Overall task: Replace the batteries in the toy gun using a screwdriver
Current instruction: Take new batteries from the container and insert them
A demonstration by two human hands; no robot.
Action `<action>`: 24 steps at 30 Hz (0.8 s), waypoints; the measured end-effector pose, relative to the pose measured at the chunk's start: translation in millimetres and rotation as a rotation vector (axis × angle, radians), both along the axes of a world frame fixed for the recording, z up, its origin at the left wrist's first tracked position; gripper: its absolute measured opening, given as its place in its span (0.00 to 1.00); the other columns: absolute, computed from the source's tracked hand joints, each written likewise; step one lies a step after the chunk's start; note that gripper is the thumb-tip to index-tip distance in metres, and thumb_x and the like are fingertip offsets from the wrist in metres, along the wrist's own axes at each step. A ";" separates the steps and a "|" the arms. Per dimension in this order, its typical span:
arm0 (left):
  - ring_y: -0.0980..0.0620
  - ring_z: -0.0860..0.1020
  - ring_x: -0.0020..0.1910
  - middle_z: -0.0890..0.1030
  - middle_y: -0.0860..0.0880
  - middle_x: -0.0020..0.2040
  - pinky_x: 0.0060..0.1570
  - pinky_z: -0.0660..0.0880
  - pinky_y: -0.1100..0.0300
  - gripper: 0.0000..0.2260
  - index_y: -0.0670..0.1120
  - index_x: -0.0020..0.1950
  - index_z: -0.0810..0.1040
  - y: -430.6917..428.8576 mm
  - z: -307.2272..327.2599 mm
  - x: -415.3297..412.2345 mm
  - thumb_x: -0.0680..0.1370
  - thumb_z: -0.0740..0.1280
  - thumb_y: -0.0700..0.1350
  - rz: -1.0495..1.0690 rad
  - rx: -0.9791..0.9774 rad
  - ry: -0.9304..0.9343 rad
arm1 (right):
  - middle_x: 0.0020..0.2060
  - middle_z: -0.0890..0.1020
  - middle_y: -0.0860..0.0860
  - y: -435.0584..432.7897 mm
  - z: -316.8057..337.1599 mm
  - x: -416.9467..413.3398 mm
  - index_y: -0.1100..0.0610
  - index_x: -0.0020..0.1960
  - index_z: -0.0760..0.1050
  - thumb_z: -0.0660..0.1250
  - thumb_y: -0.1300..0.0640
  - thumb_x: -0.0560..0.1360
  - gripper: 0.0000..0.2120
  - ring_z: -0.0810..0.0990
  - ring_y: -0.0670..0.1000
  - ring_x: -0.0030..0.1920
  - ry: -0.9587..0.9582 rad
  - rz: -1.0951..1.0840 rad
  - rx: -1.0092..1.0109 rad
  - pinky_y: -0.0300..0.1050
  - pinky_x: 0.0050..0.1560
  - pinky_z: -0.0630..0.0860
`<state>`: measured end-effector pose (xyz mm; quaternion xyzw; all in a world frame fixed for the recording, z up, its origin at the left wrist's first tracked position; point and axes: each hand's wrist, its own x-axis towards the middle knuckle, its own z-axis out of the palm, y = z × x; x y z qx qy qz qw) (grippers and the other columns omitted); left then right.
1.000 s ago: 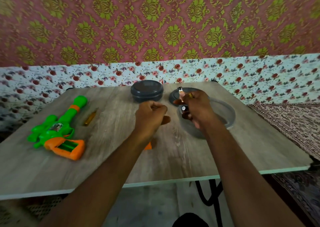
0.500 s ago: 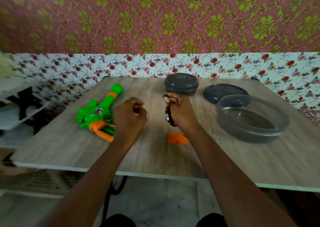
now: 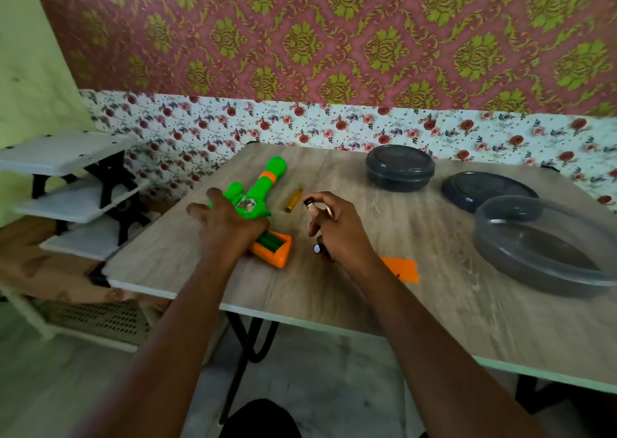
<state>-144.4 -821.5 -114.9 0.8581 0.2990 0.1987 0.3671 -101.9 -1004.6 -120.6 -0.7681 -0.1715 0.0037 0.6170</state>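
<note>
toy gun [image 3: 263, 200], glossy plastic, under spread left hand [image 3: 227, 223]; right hand [image 3: 337, 230] clasps cylindrical batteries [image 3: 312, 203].

Both forearms reach forward over the near edge of the table [image 3: 334, 307]. The left hand [image 3: 227, 223] lies palm down with fingers spread, resting on the toy gun [image 3: 263, 190] at its middle. The right hand [image 3: 337, 227] hovers just right of the toy gun, fingers curled around small batteries [image 3: 310, 203], one end poking above the fingers and another below.
</note>
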 end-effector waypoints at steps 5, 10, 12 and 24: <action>0.32 0.67 0.71 0.68 0.33 0.67 0.57 0.75 0.48 0.51 0.42 0.76 0.55 7.1 -1.1 7.9 0.65 0.83 0.56 -0.010 -0.060 -0.008 | 0.42 0.82 0.54 9.3 -16.7 -2.0 0.49 0.58 0.72 0.63 0.59 0.83 0.06 0.82 0.53 0.38 -0.009 -0.008 0.060 0.41 0.27 0.75; 0.35 0.68 0.71 0.72 0.35 0.68 0.55 0.71 0.49 0.51 0.42 0.74 0.57 3.3 0.0 7.6 0.63 0.84 0.57 0.014 -0.066 -0.065 | 0.50 0.83 0.56 6.3 -19.6 4.5 0.40 0.52 0.70 0.65 0.49 0.79 0.05 0.84 0.60 0.50 -0.019 -0.051 0.149 0.55 0.44 0.78; 0.35 0.68 0.71 0.72 0.35 0.68 0.56 0.72 0.48 0.50 0.43 0.73 0.58 -1.9 0.8 6.4 0.63 0.84 0.57 0.002 -0.059 -0.054 | 0.50 0.83 0.57 2.0 -19.7 4.9 0.40 0.51 0.72 0.64 0.47 0.78 0.03 0.84 0.61 0.51 -0.021 -0.063 0.195 0.60 0.48 0.78; 0.42 0.80 0.54 0.78 0.45 0.56 0.54 0.78 0.49 0.40 0.46 0.65 0.63 -20.9 -11.9 0.2 0.65 0.82 0.58 0.056 -0.166 -0.216 | 0.47 0.84 0.58 -3.8 -18.4 -1.0 0.44 0.47 0.70 0.63 0.51 0.81 0.05 0.77 0.39 0.30 -0.117 0.018 0.235 0.41 0.34 0.68</action>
